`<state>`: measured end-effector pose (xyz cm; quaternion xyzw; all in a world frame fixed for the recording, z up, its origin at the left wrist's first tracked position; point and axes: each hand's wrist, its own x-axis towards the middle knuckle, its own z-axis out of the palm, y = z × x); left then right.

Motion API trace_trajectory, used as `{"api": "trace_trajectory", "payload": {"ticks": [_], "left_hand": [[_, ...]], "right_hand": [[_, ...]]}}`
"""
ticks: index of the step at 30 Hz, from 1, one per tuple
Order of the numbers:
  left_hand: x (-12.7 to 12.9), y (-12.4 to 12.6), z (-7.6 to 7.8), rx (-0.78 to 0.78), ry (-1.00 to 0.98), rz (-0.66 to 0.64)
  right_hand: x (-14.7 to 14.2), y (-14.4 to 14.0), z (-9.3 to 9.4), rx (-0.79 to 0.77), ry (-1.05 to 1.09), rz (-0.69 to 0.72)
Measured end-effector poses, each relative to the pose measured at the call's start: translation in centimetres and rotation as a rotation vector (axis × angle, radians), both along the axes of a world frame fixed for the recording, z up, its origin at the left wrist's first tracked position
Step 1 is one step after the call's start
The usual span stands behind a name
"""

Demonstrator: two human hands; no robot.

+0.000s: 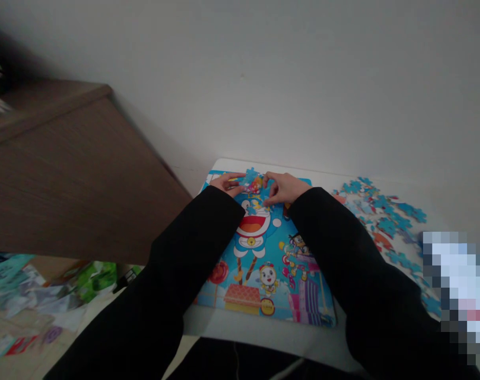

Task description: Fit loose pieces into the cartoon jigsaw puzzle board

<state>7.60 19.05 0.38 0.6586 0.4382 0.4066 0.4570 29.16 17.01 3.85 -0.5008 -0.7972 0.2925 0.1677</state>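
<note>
A small cluster of joined jigsaw pieces (253,184) lies over the upper part of a blue cartoon picture board (277,248). My left hand (227,183) grips the left edge of the cluster, thumb below and fingers above. From the other side, my right hand (286,187) has its curled index finger and thumb on the right edge. The exact contact of the right fingertips is too small to make out. A printed blue and white cartoon cat with a wide red mouth shows just below the hands.
Loose jigsaw pieces (386,224) are heaped on the white table (240,323) at the right. A pixelated block (461,285) covers the right edge. The wall (263,95) stands behind; a brown wooden cabinet (85,174) is at left, with plastic packets (97,279) on the floor.
</note>
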Motion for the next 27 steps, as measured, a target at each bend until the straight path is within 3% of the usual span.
{"api": "trace_trajectory", "payload": {"ticks": [4, 6, 10, 14, 18, 20, 24, 27], "left_hand": [[0.2, -0.2, 0.4, -0.034, -0.131, -0.018], [0.4, -0.3, 0.5, -0.051, -0.183, -0.04], [0.5, -0.6, 0.7, -0.079, -0.207, -0.063], [0.4, -0.3, 0.5, -0.034, -0.177, -0.064], [0.2, -0.2, 0.2, -0.017, -0.12, -0.052], [0.1, -0.2, 0.1, -0.006, -0.077, -0.019], [0.1, -0.6, 0.1, 0.22, 0.169, 0.098], [0.4, -1.0, 0.1, 0.477, 0.49, 0.062]], "right_hand": [[-0.5, -0.3, 0.8, 0.272, -0.002, -0.242], [-0.8, -0.3, 1.0, 0.33, 0.08, -0.283], [-1.5, -0.3, 0.8, 0.141, 0.282, -0.115], [-2.3, -0.3, 0.4, -0.027, 0.38, -0.051], [-2.8, -0.3, 0.2, -0.053, 0.435, -0.045], [-2.8, -0.2, -0.1, -0.014, 0.438, -0.112], [-2.1, 0.2, -0.8, 0.018, 0.389, -0.417], [-1.8, 0.3, -1.3, 0.055, 0.237, -0.469]]}}
